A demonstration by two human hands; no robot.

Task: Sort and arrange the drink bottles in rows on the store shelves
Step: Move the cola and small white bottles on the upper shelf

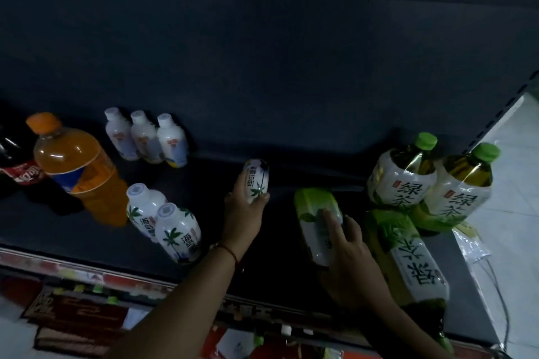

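- Head view: I am looking down on a dark shelf (291, 137) that is carrying several groups of drink bottles.
- The left hand (245, 207) is gripping a small white palm-tree bottle (257, 179), fingers and thumb curling round its lower body; the bottle is tilting away from me near the shelf's middle. A red cord (229, 251) is circling that wrist.
- The right hand (347, 245) is holding a green tea bottle (316, 221) that is lying on its side, index finger stretching flat along the label while the rest of the hand is wrapping it from below.
- Just right of that, another big green tea bottle (408, 256) is lying on its side, touching or nearly touching the held one; I cannot tell which.
- Behind it, two green-capped tea bottles (431, 181) are standing side by side at the shelf's right end.
- Two matching palm-tree bottles (163, 221) are standing together left of the left hand, near the front edge.
- Three small white bottles (145, 137) are lining up in a row at the back.
- An orange soda bottle (78, 166) is standing at the left, with a dark cola bottle (17, 172) beside it at the frame edge.
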